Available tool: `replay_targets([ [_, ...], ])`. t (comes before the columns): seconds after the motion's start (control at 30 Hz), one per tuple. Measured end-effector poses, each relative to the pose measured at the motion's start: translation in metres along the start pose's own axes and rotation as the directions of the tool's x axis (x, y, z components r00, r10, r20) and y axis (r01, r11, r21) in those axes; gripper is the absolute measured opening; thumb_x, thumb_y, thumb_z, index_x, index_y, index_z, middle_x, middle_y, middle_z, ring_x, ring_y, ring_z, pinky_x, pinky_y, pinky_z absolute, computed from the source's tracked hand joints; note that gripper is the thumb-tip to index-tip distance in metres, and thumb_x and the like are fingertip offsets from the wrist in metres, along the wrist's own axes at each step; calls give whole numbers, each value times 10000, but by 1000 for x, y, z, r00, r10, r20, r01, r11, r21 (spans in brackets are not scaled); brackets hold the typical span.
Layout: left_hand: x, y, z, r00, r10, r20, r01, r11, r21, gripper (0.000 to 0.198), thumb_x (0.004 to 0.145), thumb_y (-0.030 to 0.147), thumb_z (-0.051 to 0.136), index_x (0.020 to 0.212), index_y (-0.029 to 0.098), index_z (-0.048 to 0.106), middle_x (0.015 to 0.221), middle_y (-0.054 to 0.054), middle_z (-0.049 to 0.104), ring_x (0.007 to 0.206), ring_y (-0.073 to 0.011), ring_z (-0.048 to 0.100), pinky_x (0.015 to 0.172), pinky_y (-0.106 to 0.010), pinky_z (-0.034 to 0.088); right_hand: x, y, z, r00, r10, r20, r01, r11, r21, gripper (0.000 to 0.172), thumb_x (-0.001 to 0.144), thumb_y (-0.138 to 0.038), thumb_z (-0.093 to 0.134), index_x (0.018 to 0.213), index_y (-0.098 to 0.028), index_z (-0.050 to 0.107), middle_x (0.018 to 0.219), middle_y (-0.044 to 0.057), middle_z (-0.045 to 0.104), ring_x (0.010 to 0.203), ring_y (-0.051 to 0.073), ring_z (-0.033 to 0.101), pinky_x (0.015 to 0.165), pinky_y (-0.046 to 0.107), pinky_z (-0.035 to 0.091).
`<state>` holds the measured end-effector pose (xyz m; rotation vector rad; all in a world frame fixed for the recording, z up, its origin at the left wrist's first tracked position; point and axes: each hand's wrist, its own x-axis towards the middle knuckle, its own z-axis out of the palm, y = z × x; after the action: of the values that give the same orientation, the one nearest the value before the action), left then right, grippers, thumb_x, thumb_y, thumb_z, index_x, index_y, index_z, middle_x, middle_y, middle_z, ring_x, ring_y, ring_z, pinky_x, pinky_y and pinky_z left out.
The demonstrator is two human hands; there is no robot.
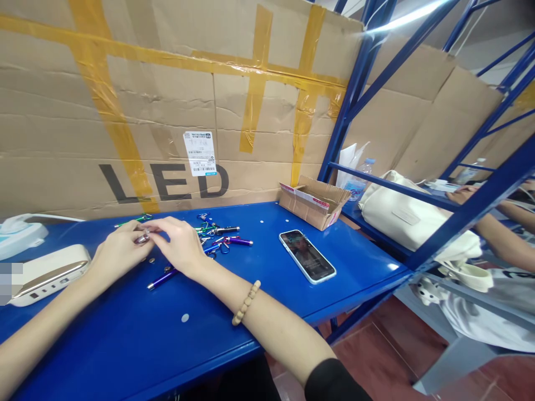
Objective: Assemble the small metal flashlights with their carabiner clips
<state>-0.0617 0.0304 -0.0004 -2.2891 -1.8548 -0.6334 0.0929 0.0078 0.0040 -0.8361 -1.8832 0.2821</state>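
Observation:
My left hand [121, 248] is closed around a small silver metal piece [142, 239], mostly hidden by fingers. The fingertips of my right hand [179, 242] pinch at the same piece, so the two hands meet above the blue table [137, 340]. Just below my right hand lies a purple metal tube [161, 278], partly covered by it. Beyond that hand is a loose pile of small coloured tubes with clips, among them a purple tube [238, 241] and a black one [228, 229]. A green tube [134, 221] sits behind my left hand. Small round bits [151, 260] lie between my forearms.
A white power bank or charger [52, 274] stands at left, near a white device with a cable [23, 236]. To the right are a phone [307, 256] and an open cardboard box [313, 203]. A large carton [167, 111] backs the table. Beyond the blue frame [472, 223], another person's arm [497, 239] shows.

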Motion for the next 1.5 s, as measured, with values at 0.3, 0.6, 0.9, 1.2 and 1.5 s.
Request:
replay_targets([
  [0.3,-2,5,-6,999,12,-36,-15,996,-89,221,634,259,410,680,196,616,921,2,593,802,-141,565,641,-199,391,-1,-3,2,999,-37,15,37,999,-4,180,838,-202,529,991,-172,620,1004,36,663,921,133,607,846,238,458],
  [0.6,-3,7,-10,992,2,-130,-20,990,-136,243,642,309,403,682,196,614,864,4,580,750,-136,552,610,-204,380,-1,-9,-1,999,-37,-26,37,999,-9,202,848,-191,509,1021,-171,612,1007,37,655,931,126,602,856,241,460],
  [0.9,-8,12,-19,991,-33,-131,11,986,-165,261,608,297,365,634,191,601,818,-15,608,721,-154,561,597,-215,381,-1,-13,-3,995,-100,11,101,994,-33,199,867,-191,483,1008,-169,621,1017,39,661,960,118,598,886,227,452],
  [1.2,-6,20,-30,969,-245,27,246,968,-41,409,576,330,363,770,164,682,792,-102,700,779,-283,601,602,-276,384,0,-13,-4,994,-102,43,103,994,-18,178,866,-185,488,980,-175,624,1014,25,669,969,114,593,899,247,444],
  [1.5,-4,16,-24,982,-191,6,191,980,-51,273,577,323,397,601,186,632,676,-74,692,700,-264,608,544,-253,377,2,-12,-4,999,-22,46,20,999,39,193,828,-183,541,988,-229,637,969,-8,684,937,124,613,864,272,472],
])
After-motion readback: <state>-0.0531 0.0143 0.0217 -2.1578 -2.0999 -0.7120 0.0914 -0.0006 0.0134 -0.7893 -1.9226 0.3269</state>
